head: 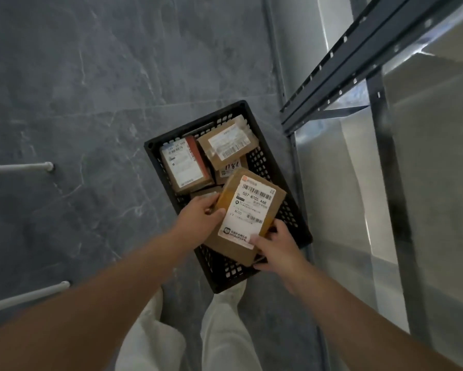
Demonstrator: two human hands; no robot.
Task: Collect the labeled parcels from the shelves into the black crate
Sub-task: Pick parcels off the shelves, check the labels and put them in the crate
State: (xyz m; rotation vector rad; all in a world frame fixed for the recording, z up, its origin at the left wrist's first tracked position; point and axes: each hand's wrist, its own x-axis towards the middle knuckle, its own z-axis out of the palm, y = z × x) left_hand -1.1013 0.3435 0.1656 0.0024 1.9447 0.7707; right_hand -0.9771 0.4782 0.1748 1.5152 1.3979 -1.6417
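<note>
Grey marbled floor (78, 103) carries the black crate (155, 148), set just beside a metal shelving frame (332, 84). Both hands hold one labeled parcel (249, 210) over the crate's near half: left hand (198, 220) fingers curled round its left edge, right hand (276, 247) fingers gripping its near corner. Whether it rests on the load beneath cannot be told. Other parcels lie in the far half — a red-edged parcel (185, 167) and a tilted parcel (227, 143).
</note>
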